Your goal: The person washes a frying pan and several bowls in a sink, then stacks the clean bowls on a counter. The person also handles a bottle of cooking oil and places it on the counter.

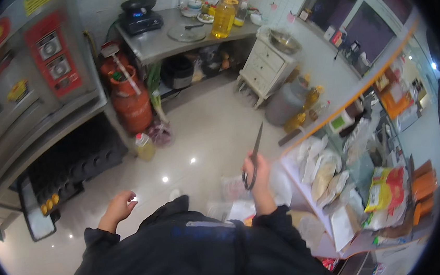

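A pair of dark scissors (256, 150) is in my right hand (261, 173), its blades pointing up and away from me over the tiled floor (203, 131). The handle loops show beside my fingers, and the blades look closed together. My left hand (118, 207) hangs low at my left side, holding nothing, with the thumb apart from the curled fingers. To the right of the scissors stands a counter (289, 166) with several tied plastic bags of food (323, 179) on it. Plastic bags (234, 189) lie below, near my right wrist.
An orange gas cylinder (133, 106) and a bottle of yellowish liquid (144, 147) stand left ahead by a large steel oven (44, 98). A steel table (149, 45) carries a stove (141, 20) and an oil jug (224, 19). A white drawer cabinet (263, 67) and a grey cylinder (285, 102) stand right.
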Demonstrator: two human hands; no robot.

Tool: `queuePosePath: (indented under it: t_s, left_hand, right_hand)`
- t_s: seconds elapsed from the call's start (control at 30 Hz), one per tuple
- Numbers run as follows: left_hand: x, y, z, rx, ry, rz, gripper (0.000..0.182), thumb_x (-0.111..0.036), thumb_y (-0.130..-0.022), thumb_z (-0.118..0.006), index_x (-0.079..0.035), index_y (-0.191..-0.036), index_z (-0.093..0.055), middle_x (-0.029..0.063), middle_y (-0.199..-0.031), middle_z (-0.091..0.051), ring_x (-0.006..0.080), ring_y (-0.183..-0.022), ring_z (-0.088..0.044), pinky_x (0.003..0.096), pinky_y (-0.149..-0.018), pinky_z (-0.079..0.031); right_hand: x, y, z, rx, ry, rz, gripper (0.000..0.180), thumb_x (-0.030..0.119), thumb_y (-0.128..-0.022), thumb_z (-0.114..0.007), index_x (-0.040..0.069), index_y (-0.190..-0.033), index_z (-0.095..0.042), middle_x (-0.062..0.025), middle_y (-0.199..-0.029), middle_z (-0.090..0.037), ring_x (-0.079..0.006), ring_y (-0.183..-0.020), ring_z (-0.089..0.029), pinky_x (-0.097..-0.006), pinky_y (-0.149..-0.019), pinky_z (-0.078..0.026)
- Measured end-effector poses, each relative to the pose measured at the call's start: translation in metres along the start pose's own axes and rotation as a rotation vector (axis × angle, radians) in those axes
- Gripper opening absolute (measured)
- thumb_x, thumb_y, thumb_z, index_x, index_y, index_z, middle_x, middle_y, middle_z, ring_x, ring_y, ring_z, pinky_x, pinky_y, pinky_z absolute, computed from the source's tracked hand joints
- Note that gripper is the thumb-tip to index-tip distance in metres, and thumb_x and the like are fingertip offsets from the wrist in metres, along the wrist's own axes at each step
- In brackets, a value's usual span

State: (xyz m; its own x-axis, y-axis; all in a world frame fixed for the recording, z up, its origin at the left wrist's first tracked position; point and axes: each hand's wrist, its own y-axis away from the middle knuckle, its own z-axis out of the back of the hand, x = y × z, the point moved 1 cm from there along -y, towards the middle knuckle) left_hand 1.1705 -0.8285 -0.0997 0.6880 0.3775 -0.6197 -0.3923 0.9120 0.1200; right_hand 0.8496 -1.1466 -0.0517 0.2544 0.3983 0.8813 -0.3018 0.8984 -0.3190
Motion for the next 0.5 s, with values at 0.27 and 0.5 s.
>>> queuePosePath:
  t_s: [0.27,0.5]
  left_hand:
    - [-0.148,-0.356,0.084,0.022,0.126,-0.461,0.029,-0.011,-0.078,-0.064,-0.004,-0.106,-0.058,0.0119,-0.087,-0.06,0.028,-0.083,-0.058,0.037,-0.075,-0.047]
    - [-0.316,-0.48,0.215,0.836,0.968,-1.437,0.022,-0.023,-0.083,-0.066,-0.002,-0.082,-0.057,0.0104,-0.074,-0.056,0.0246,-0.062,-0.053,0.034,-0.056,-0.044]
  right_hand:
    - [-0.102,-0.13,0.042,-0.391,-0.314,-0.45,0.029,0.004,-0.08,-0.055,-0.003,-0.108,-0.054,-0.0041,-0.072,-0.054,-0.0115,-0.061,-0.054,-0.0243,-0.061,-0.046]
    - [-0.163,-0.307,0.066,-0.251,0.085,-0.405,0.031,0.004,-0.077,-0.057,-0.002,-0.108,-0.056,-0.0005,-0.069,-0.052,-0.0087,-0.06,-0.051,-0.0219,-0.058,-0.043]
